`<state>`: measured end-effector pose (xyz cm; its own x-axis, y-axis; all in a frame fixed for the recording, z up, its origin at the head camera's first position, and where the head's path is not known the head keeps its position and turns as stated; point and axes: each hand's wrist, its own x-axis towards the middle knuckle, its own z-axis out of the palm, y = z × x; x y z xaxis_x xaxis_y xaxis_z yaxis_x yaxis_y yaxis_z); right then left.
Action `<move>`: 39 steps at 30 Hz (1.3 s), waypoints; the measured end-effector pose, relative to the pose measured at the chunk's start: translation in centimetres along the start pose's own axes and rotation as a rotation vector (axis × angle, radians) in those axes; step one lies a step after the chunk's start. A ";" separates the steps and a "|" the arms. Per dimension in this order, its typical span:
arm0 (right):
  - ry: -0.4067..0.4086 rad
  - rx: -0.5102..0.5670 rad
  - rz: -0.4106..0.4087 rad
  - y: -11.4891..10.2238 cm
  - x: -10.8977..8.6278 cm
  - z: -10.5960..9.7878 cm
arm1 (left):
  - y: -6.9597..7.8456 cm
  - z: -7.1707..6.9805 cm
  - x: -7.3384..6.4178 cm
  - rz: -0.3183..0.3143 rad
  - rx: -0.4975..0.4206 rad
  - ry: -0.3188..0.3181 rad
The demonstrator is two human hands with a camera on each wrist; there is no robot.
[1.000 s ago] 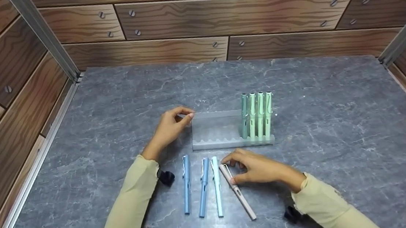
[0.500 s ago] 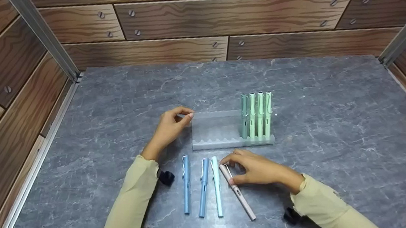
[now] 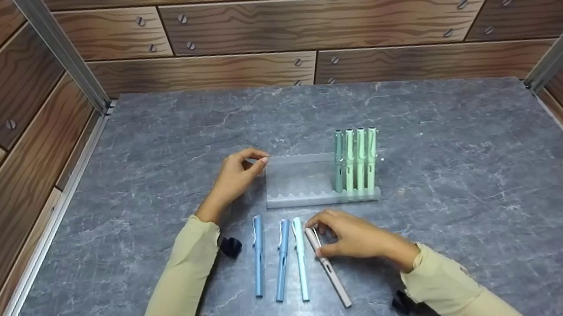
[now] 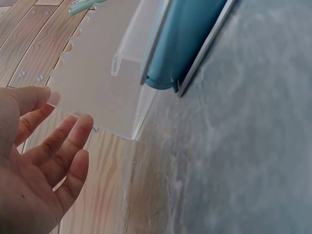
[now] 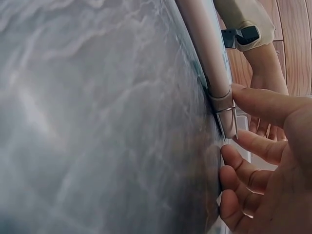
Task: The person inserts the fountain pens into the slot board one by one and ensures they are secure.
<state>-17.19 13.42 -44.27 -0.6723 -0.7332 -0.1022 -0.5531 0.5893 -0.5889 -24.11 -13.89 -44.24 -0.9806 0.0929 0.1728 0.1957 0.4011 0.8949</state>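
My left hand [image 3: 235, 175] pinches the upper left corner of a clear pen rack [image 3: 296, 175] between thumb and fingertips. In the left wrist view the other fingers [image 4: 73, 139] are loosely bent. My right hand [image 3: 358, 236] holds the cap end of a pinkish-grey pen [image 3: 336, 281], thumb on its side and index finger at its top. The pen slants on the table, its clip [image 5: 235, 119] showing in the right wrist view. To its left lie a light aqua pen [image 3: 301, 261] and two blue pens, one in the middle [image 3: 282, 265] and one leftmost [image 3: 258, 260].
A dark green pen [image 3: 338, 163] and three light green pens [image 3: 360, 162] stand in the rack's right-hand slots. Wood-patterned walls [image 3: 241, 32] enclose the grey marbled table [image 3: 465, 159], with metal posts [image 3: 58, 31] at the corners.
The lower end of the pinkish-grey pen has swung slightly left, and my right hand has shifted slightly with it. My left hand stays at the rack's corner.
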 end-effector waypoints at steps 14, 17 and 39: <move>-0.009 0.008 0.065 -0.8 0.1 0.2 | 0.0 0.0 0.0 0.013 0.009 0.011; -0.010 0.005 0.070 -1.0 0.2 0.3 | 0.1 0.0 0.0 0.022 0.013 0.016; 0.006 -0.027 0.093 -1.9 0.3 0.8 | 0.5 0.0 -0.2 0.025 -0.011 0.021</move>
<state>-15.98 11.79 -43.78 -0.7241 -0.6730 -0.1507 -0.5014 0.6638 -0.5550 -23.82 -13.68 -43.85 -0.9755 0.0839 0.2035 0.2201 0.3884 0.8948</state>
